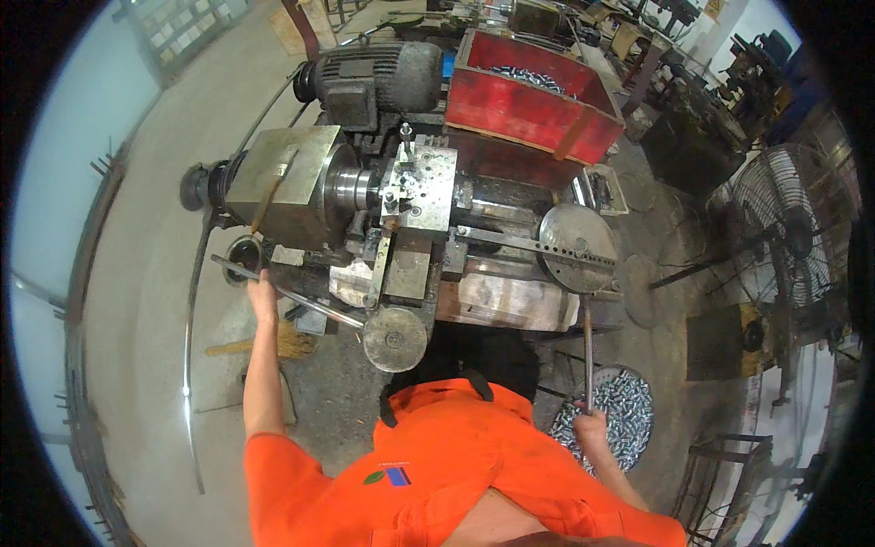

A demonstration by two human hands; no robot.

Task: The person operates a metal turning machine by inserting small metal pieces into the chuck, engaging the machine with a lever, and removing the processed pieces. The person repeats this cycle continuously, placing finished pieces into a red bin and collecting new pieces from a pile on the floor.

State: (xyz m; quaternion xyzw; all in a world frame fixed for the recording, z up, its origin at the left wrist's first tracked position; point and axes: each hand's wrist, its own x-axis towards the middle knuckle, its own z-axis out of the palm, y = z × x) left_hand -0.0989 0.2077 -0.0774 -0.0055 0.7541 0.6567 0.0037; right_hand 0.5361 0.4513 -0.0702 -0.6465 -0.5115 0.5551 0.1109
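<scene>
My left hand [262,292] is closed round a long metal lever [319,308], which slants down to a round metal disc [395,339] at the front of a small lathe [419,191]. On the other side my right hand [591,424] grips the lower end of an upright steel lever [588,351]. That lever stands below a larger round disc [570,239], crossed by a flat bar with a row of holes [547,248]. Near the lathe's middle, a bright tool block [428,187] faces the spindle [354,190]. No workpiece can be made out there.
Behind the lathe are a motor [387,80] and a red box [529,114] holding small metal parts. A round container of shiny metal pieces [629,410] sits by my right arm. A can [243,248] and a broom [287,343] are at left, a fan [784,219] at right.
</scene>
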